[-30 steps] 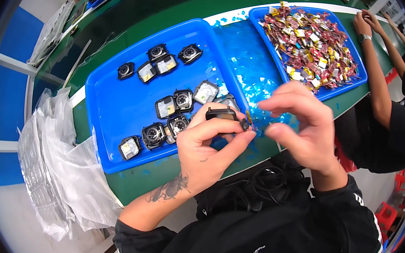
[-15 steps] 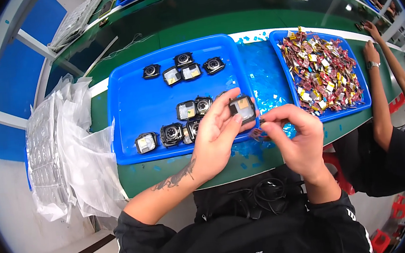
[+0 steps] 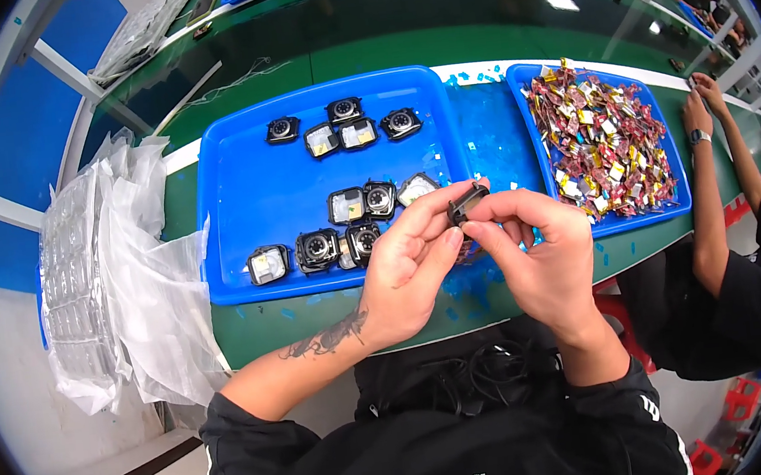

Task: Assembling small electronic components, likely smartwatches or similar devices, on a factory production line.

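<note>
Over the front right rim of the left blue tray [image 3: 357,282], both hands meet on one black smartwatch case [image 3: 467,202], which is tilted so its edge shows. My left hand [image 3: 407,272] holds it between thumb and fingers. My right hand [image 3: 534,244] pinches its near side with thumb and forefinger, the other fingers curled. Whatever small part lies between the right fingertips is hidden. More black watch cases [image 3: 317,250] lie in the tray beyond my left hand, some with a round sensor back up, others showing a pale inside.
A second blue tray [image 3: 684,192] at right is heaped with small batteries [image 3: 602,140] on reddish wires. Blue film scraps [image 3: 490,133] litter the green bench between the trays. Clear plastic blister trays [image 3: 75,288] stand at left. A co-worker's arms [image 3: 700,148] reach in at right.
The watch case has tipped from face-up to edge-on. My right hand has come in from beside it to touch it; the reddish-wired part it held is now mostly hidden.
</note>
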A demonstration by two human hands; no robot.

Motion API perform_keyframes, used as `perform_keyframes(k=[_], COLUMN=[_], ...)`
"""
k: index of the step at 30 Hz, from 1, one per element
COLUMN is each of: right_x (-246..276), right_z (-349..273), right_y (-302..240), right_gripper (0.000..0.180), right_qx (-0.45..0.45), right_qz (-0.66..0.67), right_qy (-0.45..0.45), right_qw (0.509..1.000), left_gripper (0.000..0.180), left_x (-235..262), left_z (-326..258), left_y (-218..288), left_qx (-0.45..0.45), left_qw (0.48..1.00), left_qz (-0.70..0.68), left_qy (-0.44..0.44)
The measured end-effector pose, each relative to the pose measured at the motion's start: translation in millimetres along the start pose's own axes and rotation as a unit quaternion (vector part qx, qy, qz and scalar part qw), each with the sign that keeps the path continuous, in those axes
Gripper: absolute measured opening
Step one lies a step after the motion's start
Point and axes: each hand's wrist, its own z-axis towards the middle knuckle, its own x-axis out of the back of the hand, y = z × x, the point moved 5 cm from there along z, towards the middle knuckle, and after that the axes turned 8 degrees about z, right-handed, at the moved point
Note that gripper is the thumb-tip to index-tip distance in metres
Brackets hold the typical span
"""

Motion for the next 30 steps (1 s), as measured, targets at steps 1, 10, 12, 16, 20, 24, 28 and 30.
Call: perform_keyframes(k=[1, 10, 12, 16, 20, 24, 28, 30], right_x=[0, 0, -2, -1, 6, 4, 3, 1], right_z=[0, 3, 4, 8, 5, 9, 5, 5], right_y=[0, 0, 0, -2, -3, -3, 6, 5], right_gripper=[0.012, 0.01, 0.007, 0.008, 0.021, 0.033, 0.039, 0.039], right_qx=[-0.002, -0.007, 0.007, 0.012, 0.029, 0.037, -0.005, 0.018], right_qz=[-0.001, 0.008, 0.007, -0.013, -0.037, 0.046, 0.114, 0.114], right_qy=[0.0, 0.0, -0.01, -0.036, -0.01, 0.031, -0.012, -0.016], right_qw=[1.0, 1.0, 1.0, 0.999, 0.999, 0.998, 0.993, 0.993], left_gripper=[0.044, 0.045, 0.047, 0.046, 0.045, 0.044, 0.042, 0.041], left_x=[0, -3, -2, 1, 0, -1, 1, 2], left_z=[0, -3, -4, -7, -7, -9, -13, -13], left_y=[-1, -2, -2, -4, -1, 5, 8, 10], left_qx=[0.002, -0.039, -0.046, -0.044, -0.048, -0.041, -0.028, -0.03], left_qw=[1.0, 0.999, 0.998, 0.997, 0.998, 0.998, 0.994, 0.995], left_qz=[-0.001, 0.027, 0.032, 0.055, 0.049, 0.04, 0.089, 0.089], left_qy=[-0.001, -0.013, -0.009, -0.011, -0.016, -0.032, -0.05, -0.043])
